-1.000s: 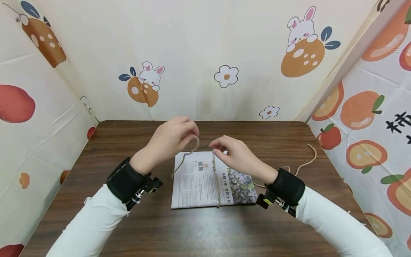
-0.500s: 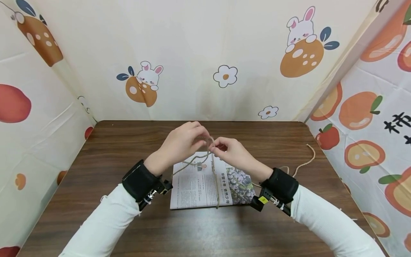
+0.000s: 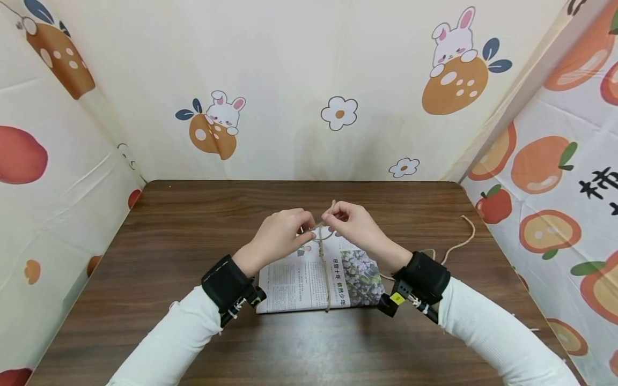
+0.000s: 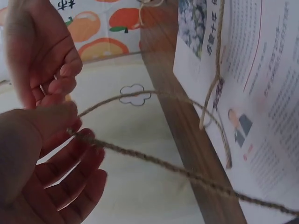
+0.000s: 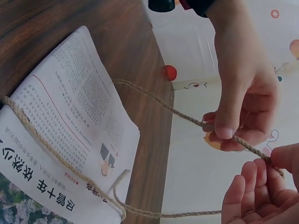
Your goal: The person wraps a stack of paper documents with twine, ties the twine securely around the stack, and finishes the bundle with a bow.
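Observation:
A flat bundle of printed newspaper point(image 3: 289, 284) lies on the table, with jute twine point(image 3: 325, 273) running across its top from front to back. My left hand point(image 3: 280, 236) is over the bundle's far edge and pinches a length of the twine between thumb and forefinger, as the right wrist view shows. Close beside it, my right hand point(image 3: 359, 228) pinches the same length near its end point(image 3: 333, 203). In the right wrist view the twine stretches from the left hand point(image 5: 247, 88) to the right hand's fingers point(image 5: 247, 191). Another short twine end point(image 5: 120, 179) curls loosely over the paper.
The brown wooden table point(image 3: 193, 214) surrounds the bundle. A loose tail of twine point(image 3: 458, 245) trails to the right behind the right forearm. Printed cloth hangs behind point(image 3: 285, 64) and at both sides. Black camera straps point(image 3: 425, 279) circle both wrists.
My left hand has moved right and nearer the front, carrying the twine to the right hand. The twine now passes between both hands, its end showing above the right fingers.

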A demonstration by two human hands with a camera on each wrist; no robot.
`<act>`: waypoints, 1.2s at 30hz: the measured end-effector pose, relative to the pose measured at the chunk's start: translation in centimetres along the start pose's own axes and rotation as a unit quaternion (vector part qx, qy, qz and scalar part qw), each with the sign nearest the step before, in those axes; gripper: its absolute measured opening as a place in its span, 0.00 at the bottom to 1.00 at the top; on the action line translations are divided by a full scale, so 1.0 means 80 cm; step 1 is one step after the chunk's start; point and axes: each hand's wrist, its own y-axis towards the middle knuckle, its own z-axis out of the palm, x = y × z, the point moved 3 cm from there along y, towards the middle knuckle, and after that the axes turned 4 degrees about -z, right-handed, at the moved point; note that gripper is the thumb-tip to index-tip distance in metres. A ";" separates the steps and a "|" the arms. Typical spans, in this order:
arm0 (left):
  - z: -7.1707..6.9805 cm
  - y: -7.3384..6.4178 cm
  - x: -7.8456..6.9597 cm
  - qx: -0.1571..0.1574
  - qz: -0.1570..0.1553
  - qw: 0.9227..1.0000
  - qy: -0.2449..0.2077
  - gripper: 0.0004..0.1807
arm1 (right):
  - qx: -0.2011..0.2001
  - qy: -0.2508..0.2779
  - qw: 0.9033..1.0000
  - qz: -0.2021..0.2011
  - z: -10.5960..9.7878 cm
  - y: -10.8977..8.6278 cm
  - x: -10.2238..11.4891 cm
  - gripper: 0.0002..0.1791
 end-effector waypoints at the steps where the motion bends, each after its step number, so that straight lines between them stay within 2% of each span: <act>1: 0.001 0.001 -0.001 -0.008 -0.001 1.000 -0.003 0.01 | -0.001 0.004 1.000 0.001 0.000 0.000 0.000 0.11; 7: 0.001 0.002 -0.002 -0.040 -0.025 0.999 -0.018 0.03 | -0.012 -0.004 1.000 -0.003 -0.005 -0.002 -0.012 0.13; 11: 0.000 0.001 0.000 -0.042 -0.043 0.998 -0.023 0.02 | -0.033 -0.071 0.997 -0.013 -0.006 -0.005 -0.025 0.10; 15: 0.001 0.001 0.000 -0.045 -0.050 0.997 -0.026 0.02 | -0.064 -0.141 0.987 -0.042 -0.004 -0.007 -0.039 0.05; 19: 0.001 0.000 0.001 -0.047 -0.052 0.997 -0.030 0.02 | -0.081 -0.165 0.981 -0.059 -0.001 -0.007 -0.049 0.07; 25: -0.005 -0.001 0.004 -0.053 -0.058 0.996 -0.037 0.02 | -0.076 -0.186 0.977 -0.069 0.001 -0.003 -0.060 0.05; 33: -0.009 -0.003 0.007 -0.052 -0.061 0.996 -0.048 0.02 | -0.086 -0.257 0.954 -0.129 -0.023 -0.001 -0.055 0.03; 36: -0.004 -0.003 0.008 -0.042 -0.067 0.996 -0.048 0.02 | -0.094 -0.294 0.939 -0.152 -0.038 0.000 -0.048 0.04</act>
